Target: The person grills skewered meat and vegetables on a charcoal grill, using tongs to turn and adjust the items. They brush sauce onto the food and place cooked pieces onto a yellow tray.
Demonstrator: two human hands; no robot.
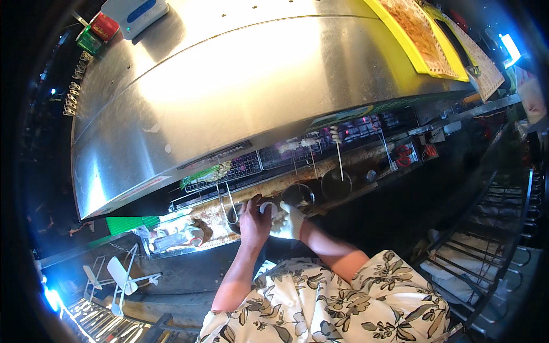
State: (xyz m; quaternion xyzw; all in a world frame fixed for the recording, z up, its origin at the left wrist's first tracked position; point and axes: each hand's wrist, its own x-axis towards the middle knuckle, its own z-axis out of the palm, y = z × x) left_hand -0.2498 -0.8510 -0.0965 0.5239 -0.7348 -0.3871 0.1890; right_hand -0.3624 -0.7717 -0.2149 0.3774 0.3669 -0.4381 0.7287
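My left hand (254, 221) is bare, held over the front ledge (214, 210) of a charcoal grill. Close beside it, my right hand (295, 222) wears a white glove. A small white round thing (267, 208), perhaps a cup or lid, shows between them at my left fingers. Whether either hand grips it is hard to see. Just beyond the right hand sits a dark round pan (296, 195), and a second dark round pan (336, 184) is further right. Skewers of food (334, 135) and green vegetables (206, 175) lie on the wire grate (242, 165).
A large steel hood (240, 85) overhangs the grill. Clear bottles (169, 241) lie at the ledge's left end, and red-handled scissors (404, 155) are at its right. White folding chairs (122, 274) stand at lower left. A metal rack (467, 257) is at my right.
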